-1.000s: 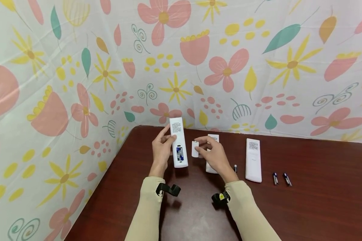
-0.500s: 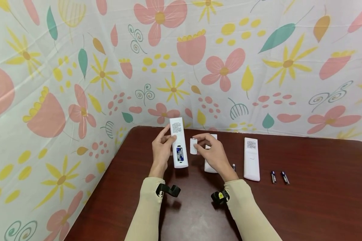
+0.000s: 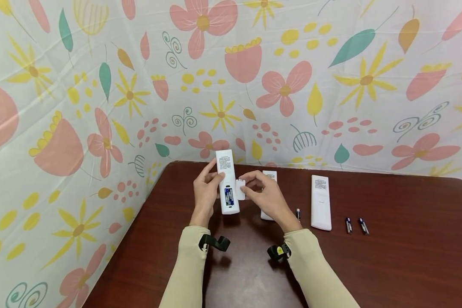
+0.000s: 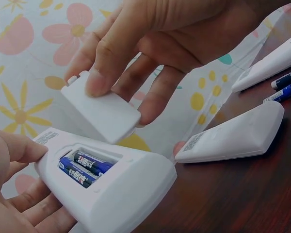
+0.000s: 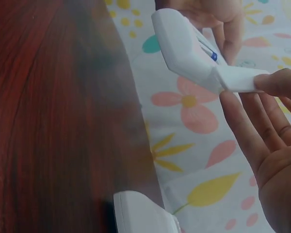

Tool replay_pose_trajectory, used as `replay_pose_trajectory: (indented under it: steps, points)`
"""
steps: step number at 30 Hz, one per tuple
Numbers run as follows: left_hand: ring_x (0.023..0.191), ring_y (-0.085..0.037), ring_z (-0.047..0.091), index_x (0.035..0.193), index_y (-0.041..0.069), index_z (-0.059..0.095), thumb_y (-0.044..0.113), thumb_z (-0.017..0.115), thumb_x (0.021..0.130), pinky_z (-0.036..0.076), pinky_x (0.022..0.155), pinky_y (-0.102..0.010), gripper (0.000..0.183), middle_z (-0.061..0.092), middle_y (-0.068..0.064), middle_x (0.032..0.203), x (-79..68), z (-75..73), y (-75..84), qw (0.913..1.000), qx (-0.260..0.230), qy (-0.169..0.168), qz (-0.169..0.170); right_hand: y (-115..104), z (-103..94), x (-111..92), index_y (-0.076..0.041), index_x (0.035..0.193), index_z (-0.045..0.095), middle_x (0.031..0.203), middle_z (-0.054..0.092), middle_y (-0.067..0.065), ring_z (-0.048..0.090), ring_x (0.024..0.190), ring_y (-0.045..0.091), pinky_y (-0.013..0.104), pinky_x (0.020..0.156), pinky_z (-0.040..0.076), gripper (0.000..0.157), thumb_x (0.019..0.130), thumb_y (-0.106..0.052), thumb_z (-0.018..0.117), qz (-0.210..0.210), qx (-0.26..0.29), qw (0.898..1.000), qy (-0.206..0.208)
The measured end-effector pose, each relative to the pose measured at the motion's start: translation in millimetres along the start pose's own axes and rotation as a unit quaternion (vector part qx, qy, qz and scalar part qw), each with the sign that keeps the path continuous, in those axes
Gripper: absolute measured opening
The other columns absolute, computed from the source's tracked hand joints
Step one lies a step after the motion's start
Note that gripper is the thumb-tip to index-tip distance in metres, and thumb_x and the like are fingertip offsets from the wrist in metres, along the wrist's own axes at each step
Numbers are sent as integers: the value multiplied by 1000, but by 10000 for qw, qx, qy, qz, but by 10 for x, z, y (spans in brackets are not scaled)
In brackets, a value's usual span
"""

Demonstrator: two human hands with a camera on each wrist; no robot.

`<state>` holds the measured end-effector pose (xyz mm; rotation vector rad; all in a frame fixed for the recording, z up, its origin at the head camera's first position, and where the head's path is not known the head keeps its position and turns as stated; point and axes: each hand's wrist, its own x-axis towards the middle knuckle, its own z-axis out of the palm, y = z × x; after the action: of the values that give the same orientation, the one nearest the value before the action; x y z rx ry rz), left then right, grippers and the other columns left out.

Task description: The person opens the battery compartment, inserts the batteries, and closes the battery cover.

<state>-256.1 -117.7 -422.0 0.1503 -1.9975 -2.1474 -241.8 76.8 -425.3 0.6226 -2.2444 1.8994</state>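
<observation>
Leftward comes the right hand [image 3: 265,194], nearer now to the left hand [image 3: 205,192], which grips a long white plastic remote [image 3: 229,177], its battery bay [image 4: 115,157] exposed. Pinched in that right hand, a small white rectangular plastic cover [image 4: 104,112] sits at the remote's edge, contact unclear; tabs [image 4: 72,79] first, then flat, seems best. The remote's grey printed label [image 3: 225,163] and two blue cylindrical batteries [image 4: 76,174] carry unreadable lettering.

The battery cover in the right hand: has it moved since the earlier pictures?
Yes. The battery cover has moved left in the head view, away from the rightmost remote on the table, toward the held remote.
</observation>
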Motion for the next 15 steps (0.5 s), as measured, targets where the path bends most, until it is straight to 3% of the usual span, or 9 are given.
replay_pose_trajectory:
  steps: [4,15]
  points:
    - [92,-28,71,148,34,65,14,72,104,61,67,-38,50,69,-12,115,-12,-2,0,10000,33,-4,1,-11,54,-8,-7,121,73,106,68,13,72,90,30,52,78,64,24,98,-3,77,98,235,9995,-165]
    - [92,-24,72,151,32,63,14,71,105,61,66,-35,50,70,-11,116,-23,3,-13,9999,89,-99,23,-42,166,-39,-9,120,73,100,69,10,72,85,27,57,81,62,22,99,-4,76,83,207,9982,-562]
